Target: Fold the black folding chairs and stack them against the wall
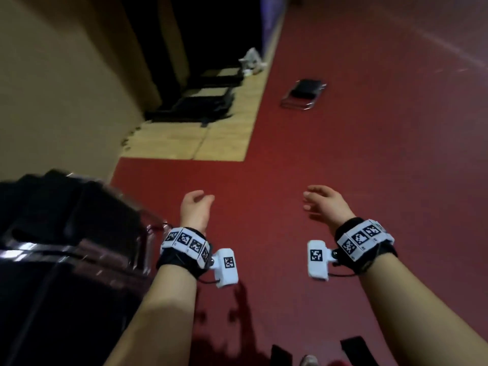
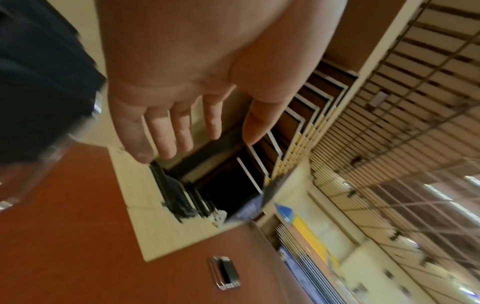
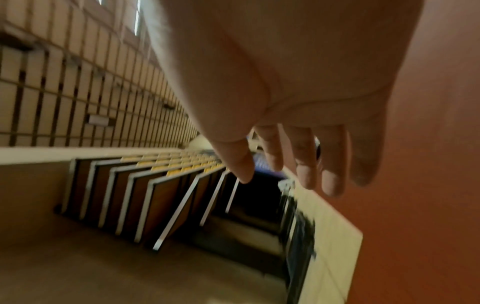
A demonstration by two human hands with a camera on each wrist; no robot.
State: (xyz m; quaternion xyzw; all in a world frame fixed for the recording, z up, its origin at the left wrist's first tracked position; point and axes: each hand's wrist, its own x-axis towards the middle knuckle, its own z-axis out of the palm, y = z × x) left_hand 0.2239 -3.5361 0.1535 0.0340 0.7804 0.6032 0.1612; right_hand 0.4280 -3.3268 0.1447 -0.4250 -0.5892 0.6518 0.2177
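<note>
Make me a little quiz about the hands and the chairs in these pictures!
1. True or false: the left hand grips a chair.
2. The folded chair out on its own lies on a floor of which colour: A red, B pale, C blue?
3. What is the right hand holding?

Key: 1 false, it holds nothing and its fingers are loose. 2 A, the red floor. 3 Nothing; its fingers are spread and relaxed.

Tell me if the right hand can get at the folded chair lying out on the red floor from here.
Probably not yet: the right hand is open, and bare red floor separates it from the folded chair. Nothing blocks the way.
</note>
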